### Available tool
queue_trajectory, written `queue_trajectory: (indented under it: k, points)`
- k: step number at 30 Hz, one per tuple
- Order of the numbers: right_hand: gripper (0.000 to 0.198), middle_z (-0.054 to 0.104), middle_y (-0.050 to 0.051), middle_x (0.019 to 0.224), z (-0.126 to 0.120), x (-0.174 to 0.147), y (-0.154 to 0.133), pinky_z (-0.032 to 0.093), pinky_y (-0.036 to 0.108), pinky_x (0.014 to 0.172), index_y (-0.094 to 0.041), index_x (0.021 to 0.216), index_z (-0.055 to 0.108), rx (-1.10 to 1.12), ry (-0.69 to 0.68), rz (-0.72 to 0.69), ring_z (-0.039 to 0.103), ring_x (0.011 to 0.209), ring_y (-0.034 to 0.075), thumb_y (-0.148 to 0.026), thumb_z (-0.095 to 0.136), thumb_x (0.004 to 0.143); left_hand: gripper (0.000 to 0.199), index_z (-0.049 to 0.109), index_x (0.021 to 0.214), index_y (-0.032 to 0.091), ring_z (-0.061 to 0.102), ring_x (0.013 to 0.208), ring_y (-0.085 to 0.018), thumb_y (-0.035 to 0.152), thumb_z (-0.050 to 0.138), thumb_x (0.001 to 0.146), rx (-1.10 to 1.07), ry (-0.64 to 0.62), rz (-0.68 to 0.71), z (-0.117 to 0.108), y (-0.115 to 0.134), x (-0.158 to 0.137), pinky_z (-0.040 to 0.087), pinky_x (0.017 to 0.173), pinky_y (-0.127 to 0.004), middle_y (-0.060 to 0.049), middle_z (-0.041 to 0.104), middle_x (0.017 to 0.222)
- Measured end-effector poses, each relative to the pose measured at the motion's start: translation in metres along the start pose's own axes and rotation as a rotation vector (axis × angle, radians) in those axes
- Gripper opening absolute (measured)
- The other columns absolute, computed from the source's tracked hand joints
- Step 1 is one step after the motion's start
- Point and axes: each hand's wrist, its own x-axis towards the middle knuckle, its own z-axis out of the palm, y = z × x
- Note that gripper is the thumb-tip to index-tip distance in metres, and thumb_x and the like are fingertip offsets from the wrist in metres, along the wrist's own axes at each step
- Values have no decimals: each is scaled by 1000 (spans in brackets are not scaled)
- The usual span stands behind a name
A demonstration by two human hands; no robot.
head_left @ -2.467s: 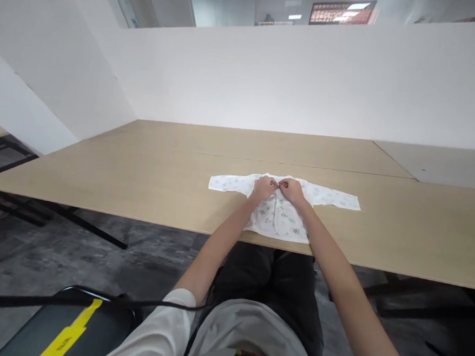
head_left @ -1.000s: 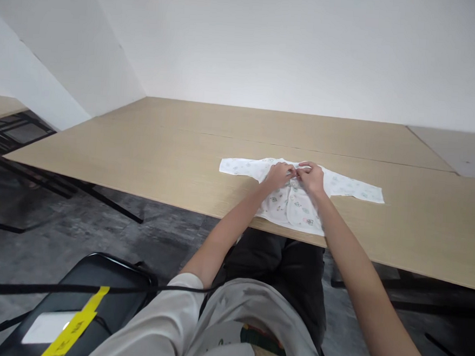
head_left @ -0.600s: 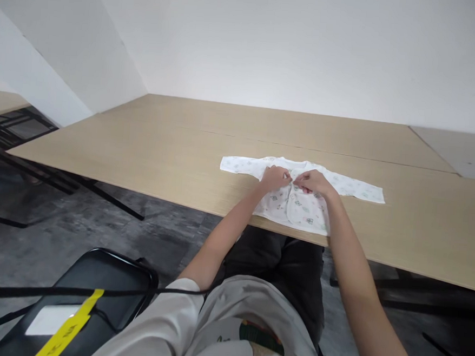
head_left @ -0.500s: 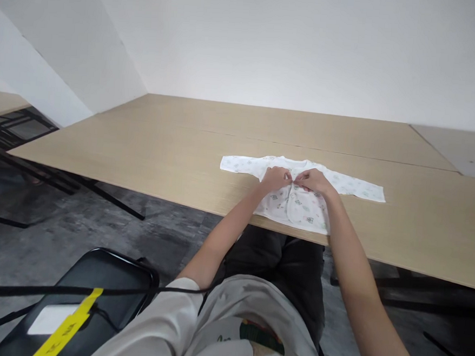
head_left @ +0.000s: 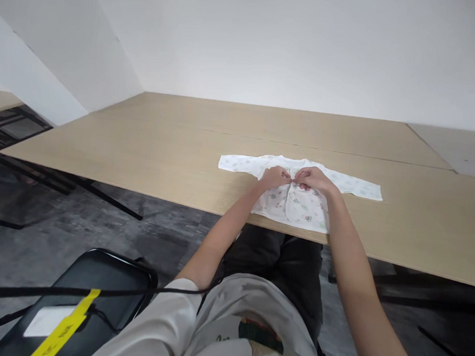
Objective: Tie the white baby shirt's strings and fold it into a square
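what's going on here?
A person's left hand and right hand are pinching the front of a small white patterned top, fingertips close together at its center line. The top lies spread on a light wood-look table, sleeves out to either side, its lower end by the table's near edge.

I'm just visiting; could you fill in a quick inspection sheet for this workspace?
Surface: pale wood-look table, visible seams.
Job's things: small printed white garment, sleeves spread sideways, hem near the table's front edge.
Clutter: flat white object, apparently on a black chair, partly behind a yellow tag.
Hands: left hand and right hand pinching at the garment's front, fingertips close together.
Cables: black cord running from the picture's left edge towards the person.
Surroundings: white wall beyond; grey floor below.
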Motion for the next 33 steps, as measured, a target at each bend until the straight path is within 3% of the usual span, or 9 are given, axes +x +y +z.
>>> queue_trajectory:
  k: [13,20,24,28,30,33]
  points:
    - [6,49,-2,44,-1,8,9,31,21,41,-12,64,66,-4,37,80,40,42,7,-18,67,65,23,73,81,15,52,66,-11,32,59,72,-125,75,134,7,-2,5,39,64,-24,-1,64,72]
    - [22,46,-2,48,-10,4,6,23,22,37,-15,64,64,78,-26,148,30,39,5,-35,72,69,31,73,85,14,47,60,-9,40,60,74,-244,30,151,4,-3,4,36,59,-23,1,59,65]
    - [29,46,-3,48,-16,-4,1,18,22,36,-15,65,64,47,-119,163,26,38,4,-43,73,71,25,72,71,14,43,55,-8,37,63,71,-205,-170,181,-8,-7,2,33,55,-23,2,55,58]
    - [31,44,-4,45,-14,-7,0,16,22,36,-17,57,61,-100,-420,85,25,37,4,-42,76,65,18,74,64,17,43,52,-7,35,72,63,-163,-455,229,-19,-7,-1,34,54,-23,3,56,53]
    - [28,45,-4,46,-11,-6,1,16,22,36,-17,60,64,-136,-499,55,26,37,4,-41,78,61,15,75,64,18,47,53,-8,32,74,60,-167,-484,225,-21,-5,-2,35,55,-22,2,59,54]
    - [26,45,-5,47,-8,-3,2,16,20,36,-17,67,68,-183,-511,60,29,38,4,-39,78,59,11,75,62,18,49,55,-9,28,75,56,-167,-457,172,-20,-1,-2,36,55,-22,2,61,54]
